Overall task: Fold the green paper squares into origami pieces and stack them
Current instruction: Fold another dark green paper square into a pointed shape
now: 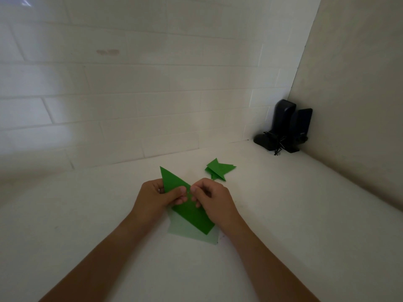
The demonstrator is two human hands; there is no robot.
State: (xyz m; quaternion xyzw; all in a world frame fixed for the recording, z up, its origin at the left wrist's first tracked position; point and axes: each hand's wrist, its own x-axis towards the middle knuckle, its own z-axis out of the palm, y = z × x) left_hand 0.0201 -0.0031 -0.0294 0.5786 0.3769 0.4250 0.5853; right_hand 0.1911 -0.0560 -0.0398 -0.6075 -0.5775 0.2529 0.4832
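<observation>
Green paper sheet (192, 214), part-folded, pinched w/ curled fingers by left hand (157, 198) & right hand (212, 199); folded pieces stack (219, 170) just beyond sheet, on white counter (283, 203).

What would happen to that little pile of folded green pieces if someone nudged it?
The folded pile would probably slide or scatter easily: it looks like thin paper, so very light, and the counter looks smooth. The pieces seem loosely overlapped, points sticking out at different angles, so a push would likely shift them apart. Rolling or tipping seems unlikely; they lie nearly flat.
</observation>
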